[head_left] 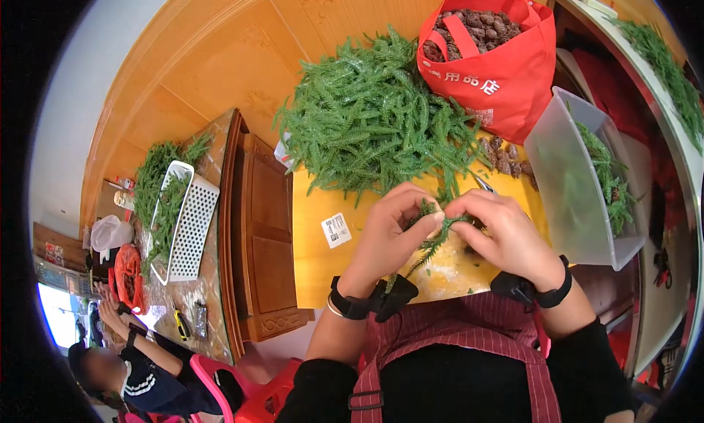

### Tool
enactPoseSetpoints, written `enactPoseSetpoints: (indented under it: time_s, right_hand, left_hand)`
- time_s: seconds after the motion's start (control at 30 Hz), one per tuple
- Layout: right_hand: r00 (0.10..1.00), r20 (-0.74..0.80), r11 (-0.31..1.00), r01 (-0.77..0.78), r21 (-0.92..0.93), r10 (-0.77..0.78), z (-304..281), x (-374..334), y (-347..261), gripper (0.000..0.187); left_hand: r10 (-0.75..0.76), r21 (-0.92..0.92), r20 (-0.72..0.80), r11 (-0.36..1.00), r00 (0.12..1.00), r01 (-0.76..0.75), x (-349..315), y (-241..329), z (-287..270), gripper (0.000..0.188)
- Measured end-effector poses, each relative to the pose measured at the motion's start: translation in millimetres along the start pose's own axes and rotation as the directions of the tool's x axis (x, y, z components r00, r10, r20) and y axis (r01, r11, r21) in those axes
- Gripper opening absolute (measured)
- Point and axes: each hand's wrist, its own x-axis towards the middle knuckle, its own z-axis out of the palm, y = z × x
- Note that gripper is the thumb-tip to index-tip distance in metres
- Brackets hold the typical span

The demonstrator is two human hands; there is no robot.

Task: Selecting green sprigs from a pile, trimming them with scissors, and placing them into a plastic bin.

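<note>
Over the yellow board [315,269] I hold a green fir-like sprig [427,256] between both hands. My left hand [389,236] pinches it with thumb and fingers, and its tip hangs below the thumb. My right hand [507,232] has thumb and forefinger closed on the sprig's other end, close to the left thumb. Just beyond the right fingers a metal tool [482,183] shows in part; its kind is hidden. A big heap of green sprigs [374,115] lies right beyond my hands. Several brown pine cones [506,159] rest at its right.
A red bag [506,78] of pine cones stands at the back right. Beside it a translucent bin [568,173] holds green sprigs. On a left-hand table sit a white perforated basket [194,232] and a yellow-black cutter [181,324]; another person [154,379] sits there.
</note>
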Motion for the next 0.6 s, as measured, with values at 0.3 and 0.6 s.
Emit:
enactPoseSetpoints:
  time_s: [0.3,0.6]
  right_hand:
    - [0.977,-0.212,0.999,0.000,-0.036,-0.007,22,-1,0,0.013]
    - [0.956,-0.218,0.960,-0.140,0.242,0.194,31,-4,3,0.020]
  left_hand:
    - [-0.335,-0.466,-0.042,0.840,0.941,0.278,-6,-10,7,0.007]
    - [-0.356,-0.755,0.021,0.607,0.934,0.248,-12,-19,8,0.016]
